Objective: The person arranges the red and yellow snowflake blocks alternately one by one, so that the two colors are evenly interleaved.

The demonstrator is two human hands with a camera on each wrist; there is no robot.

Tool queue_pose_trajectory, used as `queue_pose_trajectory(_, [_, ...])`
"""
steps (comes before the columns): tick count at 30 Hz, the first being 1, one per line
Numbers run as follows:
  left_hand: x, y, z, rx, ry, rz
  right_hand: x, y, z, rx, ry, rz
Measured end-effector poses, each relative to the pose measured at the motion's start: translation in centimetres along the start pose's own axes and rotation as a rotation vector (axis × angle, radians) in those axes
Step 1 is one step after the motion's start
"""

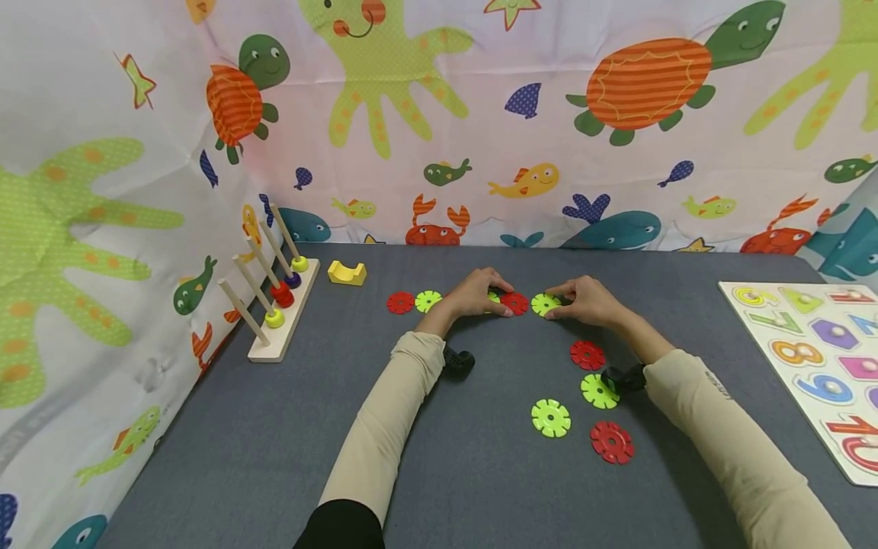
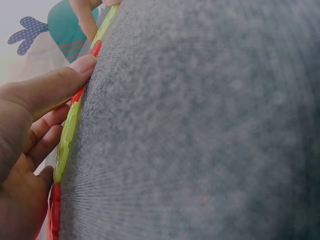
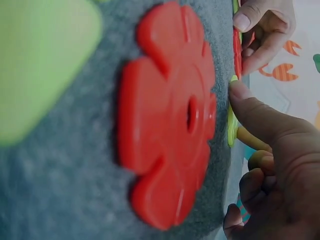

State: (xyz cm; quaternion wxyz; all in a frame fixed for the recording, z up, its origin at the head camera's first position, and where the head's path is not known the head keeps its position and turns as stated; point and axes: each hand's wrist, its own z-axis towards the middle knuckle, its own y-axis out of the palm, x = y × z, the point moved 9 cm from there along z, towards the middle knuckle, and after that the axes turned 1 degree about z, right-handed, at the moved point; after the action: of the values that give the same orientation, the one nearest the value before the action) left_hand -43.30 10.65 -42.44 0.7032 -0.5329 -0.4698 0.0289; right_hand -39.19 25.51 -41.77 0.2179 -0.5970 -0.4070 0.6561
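Observation:
A row of flat, notched, flower-shaped plastic discs in red and green lies across the table. My left hand [image 1: 473, 296] holds a red disc [image 1: 518, 303] in that row between thumb and finger, its palm over neighbouring discs and partly hiding them. Just right of it, my right hand [image 1: 591, 301] pinches a green disc [image 1: 544, 304] by its edges; in the right wrist view this green disc [image 3: 232, 120] lies close to the red one. At the row's left end are a red disc [image 1: 400, 303] and a green disc [image 1: 428, 301].
Nearer me lie loose discs: red [image 1: 588, 354], green [image 1: 600, 391], green [image 1: 551, 418] and red [image 1: 612, 442]. A wooden peg stand [image 1: 274, 349] with coloured rings and a yellow block [image 1: 347, 274] are at left. A number puzzle board [image 1: 768, 358] lies at right.

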Motion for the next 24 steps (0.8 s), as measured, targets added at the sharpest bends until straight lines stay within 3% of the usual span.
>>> queue_pose_trajectory(14, [0.2,0.2,0.1,-0.016,-0.011,0.003,0.1,-0.1,-0.3,0.019,0.001,0.046])
queue_pose_trajectory(19, [0.6,0.2,0.3,0.0,0.007,0.007,0.1,-1.4,-1.4,0.056,0.013,0.087])
queue_pose_trajectory(24, [1.7,0.9,0.8,0.01,0.018,0.03,0.2,-1.9,-3.4,0.023,-0.017,0.093])
